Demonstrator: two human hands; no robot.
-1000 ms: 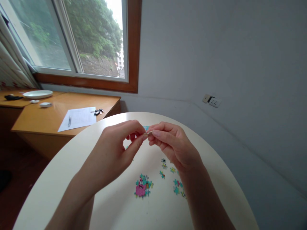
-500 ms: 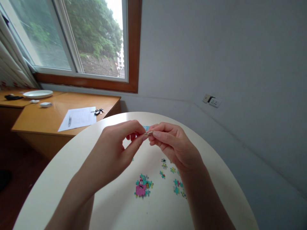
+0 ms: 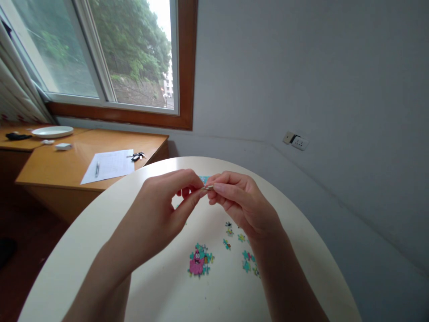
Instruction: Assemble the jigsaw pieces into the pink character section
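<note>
Small jigsaw puzzle pieces (image 3: 210,188), seen edge-on, are pinched between my two hands above the white table. My left hand (image 3: 170,201) grips one side between thumb and forefinger. From the other side, my right hand (image 3: 244,201) holds them with its thumb on top; the fingers hide most of their faces. Below lies a joined puzzle section (image 3: 200,260) with a pink cartoon figure. Loose puzzle pieces (image 3: 227,244) are scattered near my right wrist, and a small joined cluster (image 3: 248,261) is partly covered by my right forearm.
The round white table (image 3: 167,290) fills the foreground. Behind my fingers shows a blue printed item (image 3: 203,179), mostly hidden. On the wooden desk (image 3: 100,138) at left are a paper sheet (image 3: 110,166), keys (image 3: 136,156), a pen (image 3: 97,169) and a white plate (image 3: 52,131).
Both hands stay almost in place, still pinching the puzzle pieces. Only a very slight shift of the fingers and of the view shows.
</note>
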